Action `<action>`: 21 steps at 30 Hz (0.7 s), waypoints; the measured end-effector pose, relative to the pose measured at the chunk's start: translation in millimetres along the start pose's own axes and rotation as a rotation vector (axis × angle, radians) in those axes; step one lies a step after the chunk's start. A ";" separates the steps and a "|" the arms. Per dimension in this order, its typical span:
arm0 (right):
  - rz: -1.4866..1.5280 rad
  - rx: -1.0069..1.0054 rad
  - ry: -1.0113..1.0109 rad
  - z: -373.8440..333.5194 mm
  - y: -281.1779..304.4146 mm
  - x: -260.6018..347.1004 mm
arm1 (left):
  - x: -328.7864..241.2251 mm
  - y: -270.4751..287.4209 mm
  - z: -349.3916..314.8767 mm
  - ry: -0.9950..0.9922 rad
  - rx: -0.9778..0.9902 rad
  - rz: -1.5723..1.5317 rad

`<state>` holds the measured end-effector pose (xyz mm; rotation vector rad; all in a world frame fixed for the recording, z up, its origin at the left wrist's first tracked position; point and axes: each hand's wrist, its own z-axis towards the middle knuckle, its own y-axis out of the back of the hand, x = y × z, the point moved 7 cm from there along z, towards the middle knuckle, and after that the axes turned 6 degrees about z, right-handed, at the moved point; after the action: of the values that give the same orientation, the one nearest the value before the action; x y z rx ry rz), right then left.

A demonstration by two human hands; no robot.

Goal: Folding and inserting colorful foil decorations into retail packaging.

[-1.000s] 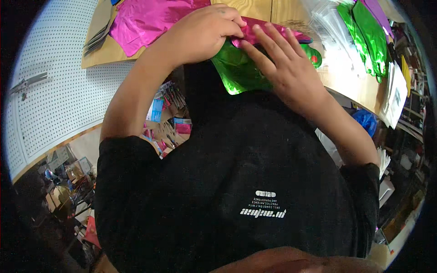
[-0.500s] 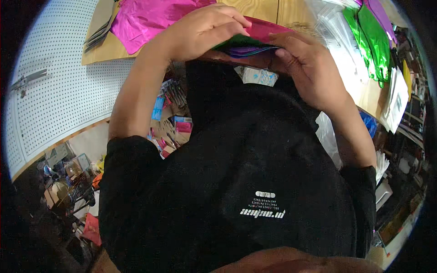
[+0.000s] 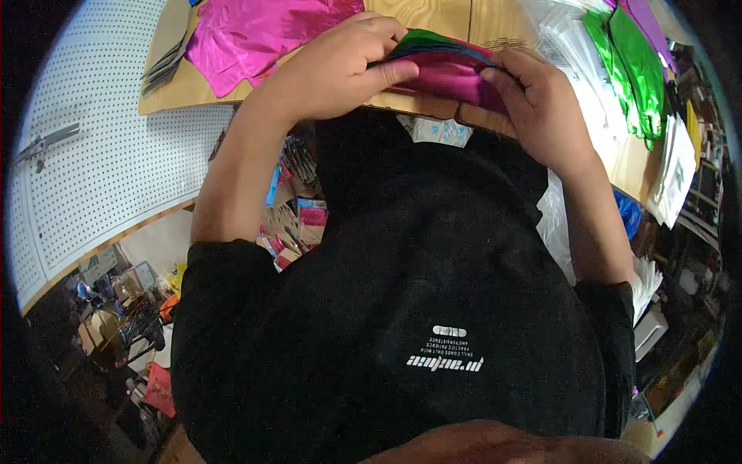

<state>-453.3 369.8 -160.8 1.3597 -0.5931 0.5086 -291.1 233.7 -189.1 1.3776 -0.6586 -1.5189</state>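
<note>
Folded foil stack, pink and green, was held over the wooden table edge. Left hand closed on its left end; right hand pinched the right end. Pink foil sheet lay left; green foil right.

Wooden table (light plywood) bears pink foil.

Glossy metallic foil sheets in magenta and green lie over a matt, grained wooden tabletop.
</note>
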 end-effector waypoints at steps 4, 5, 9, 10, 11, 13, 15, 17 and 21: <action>-0.059 -0.116 0.135 -4.5 -1.7 -6.6 | 4.6 -1.8 5.5 0.297 -0.025 -0.170; -0.103 -0.122 0.139 -5.8 -2.4 -7.6 | 0.9 -4.4 6.9 0.295 -0.022 -0.171; -0.193 -0.208 0.122 -4.3 -3.1 -5.8 | -7.9 0.5 6.2 0.244 -0.234 -0.048; -0.207 -0.223 0.046 -3.8 -1.1 -12.0 | -10.7 1.3 6.5 0.211 -0.274 -0.034; -0.221 -0.237 -0.031 -3.6 0.6 -18.4 | -12.4 0.1 7.1 0.208 -0.274 -0.035; -0.266 -0.246 0.041 -3.6 0.2 -19.8 | -17.9 2.5 6.4 0.208 -0.321 0.071; -0.308 -0.254 0.114 -2.9 -1.1 -19.3 | -21.2 3.8 6.5 0.222 -0.340 0.127; -0.313 -0.242 0.172 -2.4 -2.4 -18.0 | -22.5 4.2 4.8 0.235 -0.359 0.182; -0.301 -0.263 0.165 -2.9 -2.4 -18.2 | -24.4 6.8 -7.0 0.268 -0.425 0.340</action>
<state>-465.1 372.4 -174.8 1.1188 -0.2996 0.2829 -284.6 254.1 -173.8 1.0547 -0.3526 -1.0983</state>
